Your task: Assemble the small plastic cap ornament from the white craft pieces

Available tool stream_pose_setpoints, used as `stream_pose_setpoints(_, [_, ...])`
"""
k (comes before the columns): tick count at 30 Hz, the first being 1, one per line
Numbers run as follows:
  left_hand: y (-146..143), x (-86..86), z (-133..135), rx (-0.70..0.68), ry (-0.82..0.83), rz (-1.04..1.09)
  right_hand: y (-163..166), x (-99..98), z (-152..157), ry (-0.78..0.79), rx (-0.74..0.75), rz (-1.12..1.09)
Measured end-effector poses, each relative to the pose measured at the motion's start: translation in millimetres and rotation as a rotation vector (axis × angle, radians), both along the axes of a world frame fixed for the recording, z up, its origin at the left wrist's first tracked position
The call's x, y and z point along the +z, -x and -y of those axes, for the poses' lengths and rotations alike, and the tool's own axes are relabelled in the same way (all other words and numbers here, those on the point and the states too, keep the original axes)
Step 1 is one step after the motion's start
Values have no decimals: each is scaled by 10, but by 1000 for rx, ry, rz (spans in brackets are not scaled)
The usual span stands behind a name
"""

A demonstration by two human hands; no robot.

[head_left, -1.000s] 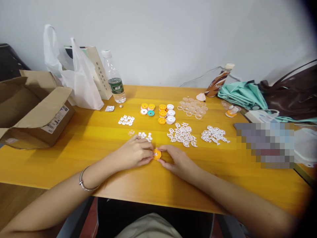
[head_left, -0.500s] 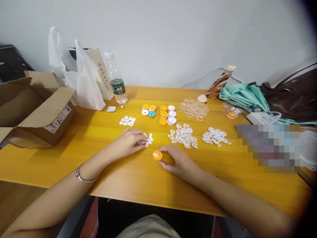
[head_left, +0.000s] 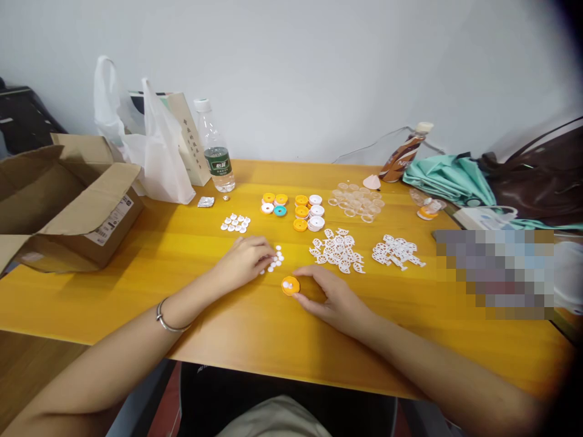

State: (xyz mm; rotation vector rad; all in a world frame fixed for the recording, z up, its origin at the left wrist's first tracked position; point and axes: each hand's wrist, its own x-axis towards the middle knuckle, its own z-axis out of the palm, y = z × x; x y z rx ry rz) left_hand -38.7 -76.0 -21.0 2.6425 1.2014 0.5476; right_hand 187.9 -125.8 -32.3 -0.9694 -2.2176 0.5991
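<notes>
Between the thumb and index finger of my right hand (head_left: 331,296), an orange round plastic base (head_left: 296,289) with small white pieces on it is gripped low over the table. My left hand (head_left: 248,258) is at a pile of small white discs (head_left: 279,262), its fingertips pressed together among them. Whatever those fingertips may hold is too small to make out. Just beyond my left hand lies a group of white pegged discs (head_left: 235,223). White openwork plastic pieces (head_left: 339,250) are heaped past my right hand.
Orange, white and teal round bases (head_left: 300,211) stand stacked farther back, beside clear plastic domes (head_left: 357,200). More white cut-out parts (head_left: 396,250) lie to the right. A cardboard box (head_left: 109,224), plastic bag (head_left: 159,158) and water bottle (head_left: 219,161) occupy the left; a brown bottle (head_left: 405,155) leans back right.
My left hand has shifted slightly right over the small white discs, and discs near its thumb now show more. My right hand keeps hold of the orange base almost unmoved.
</notes>
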Motion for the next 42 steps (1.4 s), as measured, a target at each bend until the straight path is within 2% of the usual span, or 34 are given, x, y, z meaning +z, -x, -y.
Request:
stream_pose_setpoints(5, [-39,76,69,-5,75,144,-27,-19,-8,-10,-27,-31])
stream_pose_setpoints(8, [-134,169,200,17,216,327,-51,-30,-29,-51,-29,-68])
stream_pose_setpoints(11, [-260,230,325,49,425,519,-65,-19,-38,-130,6,-99])
stream_pose_setpoints(16, [-371,190,391,70,772,817,-60,29,-25,-228,122,-128])
stream_pose_setpoints(21, [-396,137,414,64,919,924,-90,26,-54,-324,187,-148])
stream_pose_setpoints(23, [-401,139,426,58,899,905,-122,15,-76,-388,219,-135])
stream_pose_setpoints(25, [-392,143,438,40,812,816,-156,4,-102,-426,231,-87])
stream_pose_setpoints(29, [-329,123,466,7,442,458,-197,-22,-149,-425,192,61])
stream_pose_setpoints(32, [-290,67,482,-6,269,282,-188,-42,-163,-417,182,160])
stream_pose_setpoints(37, [-299,-26,462,-26,212,203,-157,-38,-153,-466,232,264])
stream_pose_setpoints(42, [-307,-36,438,-38,214,198,-156,26,-123,-508,264,347])
